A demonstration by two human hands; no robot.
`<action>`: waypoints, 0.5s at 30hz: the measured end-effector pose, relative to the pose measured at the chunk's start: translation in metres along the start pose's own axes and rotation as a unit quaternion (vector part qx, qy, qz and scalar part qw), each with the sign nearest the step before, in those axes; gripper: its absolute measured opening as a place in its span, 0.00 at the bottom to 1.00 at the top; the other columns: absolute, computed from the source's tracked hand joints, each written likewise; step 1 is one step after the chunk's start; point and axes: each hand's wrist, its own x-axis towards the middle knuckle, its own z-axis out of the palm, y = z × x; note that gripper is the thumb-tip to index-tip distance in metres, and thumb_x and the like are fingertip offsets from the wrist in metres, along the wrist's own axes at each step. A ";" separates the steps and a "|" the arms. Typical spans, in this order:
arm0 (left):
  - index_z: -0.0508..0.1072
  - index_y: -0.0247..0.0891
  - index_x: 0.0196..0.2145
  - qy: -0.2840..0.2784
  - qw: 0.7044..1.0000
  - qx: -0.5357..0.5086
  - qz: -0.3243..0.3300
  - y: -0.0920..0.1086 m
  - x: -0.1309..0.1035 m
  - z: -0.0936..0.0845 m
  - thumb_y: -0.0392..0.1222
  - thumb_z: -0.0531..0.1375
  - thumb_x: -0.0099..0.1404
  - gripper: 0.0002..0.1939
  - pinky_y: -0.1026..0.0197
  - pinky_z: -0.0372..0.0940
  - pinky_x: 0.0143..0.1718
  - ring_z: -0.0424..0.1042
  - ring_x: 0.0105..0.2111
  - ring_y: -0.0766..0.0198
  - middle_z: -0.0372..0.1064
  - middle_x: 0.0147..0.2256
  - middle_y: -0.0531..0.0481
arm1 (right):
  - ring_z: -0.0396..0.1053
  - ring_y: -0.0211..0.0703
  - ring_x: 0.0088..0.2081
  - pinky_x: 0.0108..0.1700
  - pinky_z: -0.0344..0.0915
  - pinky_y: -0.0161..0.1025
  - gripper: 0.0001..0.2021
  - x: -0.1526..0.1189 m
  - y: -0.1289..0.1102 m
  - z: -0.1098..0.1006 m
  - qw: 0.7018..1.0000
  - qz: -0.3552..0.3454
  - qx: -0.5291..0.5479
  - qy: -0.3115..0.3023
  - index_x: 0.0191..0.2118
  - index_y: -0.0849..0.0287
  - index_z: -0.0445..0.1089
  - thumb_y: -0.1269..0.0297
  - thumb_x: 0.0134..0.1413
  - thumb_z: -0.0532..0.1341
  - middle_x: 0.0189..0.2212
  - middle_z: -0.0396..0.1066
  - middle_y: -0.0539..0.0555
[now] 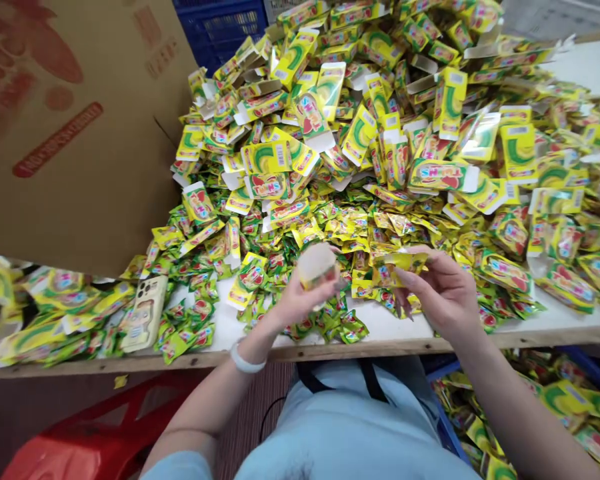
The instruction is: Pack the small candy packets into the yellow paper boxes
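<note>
My left hand (305, 293), blurred by motion, holds a small open box (317, 264) with its pale inner side facing up. To the right, my right hand (440, 290) pinches a yellow candy packet (397, 269) between thumb and fingers, apart from the box. Below and around both hands lie loose small candy packets (353, 327), green and yellow. Behind them rises a big heap of yellow and green flat boxes (267, 159), many with open white flaps.
A large cardboard carton (80, 167) stands at the left. A phone (146, 313) lies near the table's front edge (200, 362). Blue crates stand behind the heap and below right (447, 427), the latter holding packed boxes. A red stool (80, 447) is below left.
</note>
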 end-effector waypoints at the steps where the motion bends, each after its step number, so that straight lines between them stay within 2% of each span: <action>1: 0.64 0.39 0.54 -0.039 0.999 -0.023 -0.016 -0.003 0.001 0.012 0.53 0.68 0.55 0.33 0.60 0.70 0.35 0.72 0.31 0.62 0.71 0.34 0.50 | 0.67 0.34 0.20 0.16 0.65 0.34 0.07 0.002 -0.004 0.003 0.999 -0.034 -0.019 0.000 0.42 0.52 0.70 0.58 0.59 0.64 0.37 0.72 0.52; 4: 0.62 0.41 0.54 -0.112 0.990 -0.068 -0.045 -0.004 0.000 0.035 0.49 0.69 0.56 0.32 0.61 0.68 0.34 0.70 0.30 0.64 0.69 0.34 0.52 | 0.74 0.43 0.34 0.30 0.74 0.39 0.04 0.009 -0.008 0.006 0.978 -0.162 -0.128 -0.037 0.42 0.52 0.70 0.63 0.62 0.61 0.42 0.71 0.56; 6: 0.61 0.43 0.54 -0.127 0.987 -0.080 -0.048 0.000 -0.002 0.040 0.47 0.69 0.56 0.32 0.61 0.68 0.34 0.69 0.31 0.65 0.67 0.37 0.51 | 0.74 0.46 0.42 0.41 0.75 0.43 0.06 0.010 -0.006 0.003 0.946 -0.237 -0.203 -0.088 0.44 0.53 0.70 0.68 0.63 0.59 0.40 0.72 0.56; 7: 0.60 0.43 0.54 -0.131 0.987 -0.075 -0.049 0.002 -0.004 0.040 0.45 0.69 0.55 0.32 0.61 0.68 0.34 0.69 0.32 0.65 0.66 0.39 0.51 | 0.73 0.46 0.43 0.44 0.74 0.42 0.07 0.010 -0.006 0.001 0.932 -0.255 -0.231 -0.115 0.44 0.53 0.70 0.69 0.63 0.58 0.40 0.72 0.56; 9: 0.57 0.43 0.55 -0.141 0.987 -0.043 -0.059 0.007 -0.006 0.038 0.42 0.70 0.55 0.34 0.62 0.67 0.35 0.69 0.33 0.66 0.65 0.41 0.50 | 0.73 0.44 0.42 0.43 0.73 0.39 0.08 0.008 -0.007 -0.005 0.914 -0.248 -0.272 -0.169 0.46 0.54 0.69 0.71 0.65 0.56 0.40 0.71 0.57; 12: 0.53 0.44 0.57 -0.165 0.983 0.007 -0.078 0.012 -0.009 0.038 0.39 0.68 0.58 0.35 0.63 0.66 0.36 0.69 0.33 0.67 0.66 0.40 0.51 | 0.72 0.42 0.39 0.40 0.72 0.37 0.09 0.004 -0.018 -0.008 0.896 -0.178 -0.327 -0.242 0.45 0.56 0.70 0.70 0.66 0.54 0.40 0.70 0.57; 15: 0.52 0.43 0.58 -0.167 0.984 0.033 -0.062 0.014 -0.009 0.043 0.38 0.65 0.60 0.34 0.62 0.66 0.40 0.70 0.37 0.64 0.67 0.42 0.50 | 0.72 0.41 0.35 0.37 0.72 0.37 0.10 0.001 -0.030 -0.007 0.885 -0.132 -0.360 -0.264 0.44 0.54 0.72 0.71 0.65 0.54 0.39 0.70 0.56</action>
